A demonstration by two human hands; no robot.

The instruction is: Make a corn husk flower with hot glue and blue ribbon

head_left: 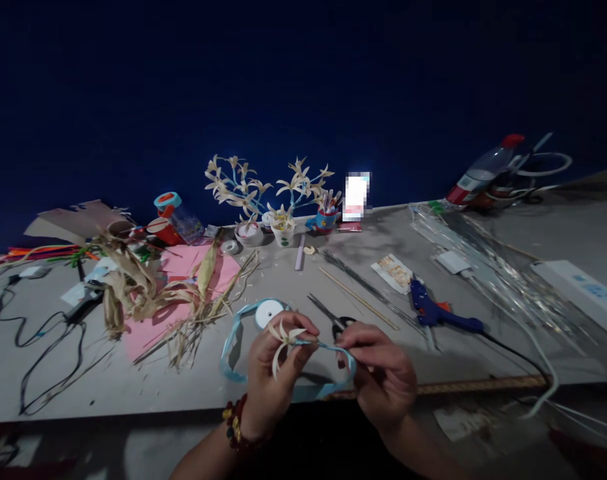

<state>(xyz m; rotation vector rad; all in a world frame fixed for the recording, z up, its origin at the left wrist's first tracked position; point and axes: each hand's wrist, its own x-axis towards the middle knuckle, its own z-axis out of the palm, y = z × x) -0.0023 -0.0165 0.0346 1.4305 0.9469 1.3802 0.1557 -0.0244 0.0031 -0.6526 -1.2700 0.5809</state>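
My left hand (273, 370) is closed around a small cream husk flower (285, 339), held just above the table's near edge. My right hand (378, 373) pinches the light blue ribbon (233, 340) that runs along the flower's stem. The ribbon loops down to the left and leads back to its white spool (268, 312) on the table. Black scissors (333, 318) lie just behind my hands.
Dry corn husks (148, 293) lie on pink paper (183, 267) at left, with black cables (43, 333) beyond. A blue glue gun (441, 312), thin sticks (358, 300) and clear plastic strips (493, 267) are at right. Cups with finished husk flowers (263, 190) stand at the back.
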